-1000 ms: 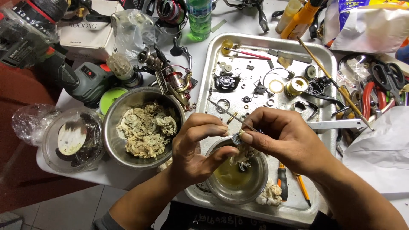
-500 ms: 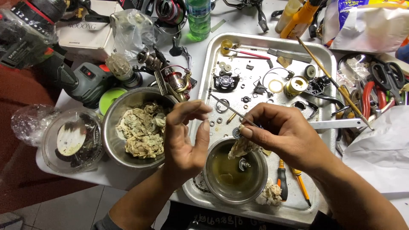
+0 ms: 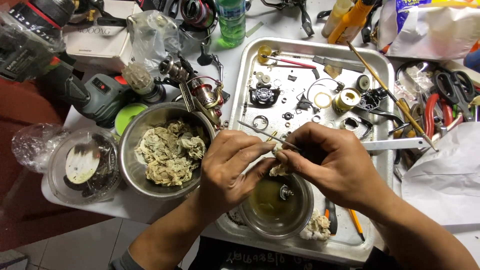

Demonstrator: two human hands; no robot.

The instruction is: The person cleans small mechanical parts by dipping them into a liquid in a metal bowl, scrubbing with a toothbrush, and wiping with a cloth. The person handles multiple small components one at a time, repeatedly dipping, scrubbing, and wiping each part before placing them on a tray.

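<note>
My left hand (image 3: 230, 167) and my right hand (image 3: 327, 162) meet above a small steel bowl (image 3: 250, 220) of yellowish liquid with a small gear part lying in it. Between the fingertips of both hands sits a small wad of soiled tissue (image 3: 278, 169). My right hand also grips a thin metal pick (image 3: 260, 132) that sticks out to the upper left. What the tissue wraps is hidden by my fingers.
A metal tray (image 3: 380, 65) holds several small reel parts, a gold spool (image 3: 346, 99) and a long brush (image 3: 385, 92). A larger steel bowl (image 3: 131, 131) full of used tissue stands left. A lidded plastic tub (image 3: 82, 165), a green bottle (image 3: 231, 20), scissors and pliers (image 3: 440, 107) crowd the table.
My left hand had opened and drawn a little away half a second ago; now its fingers have closed back onto the tissue wad beside my right fingertips.
</note>
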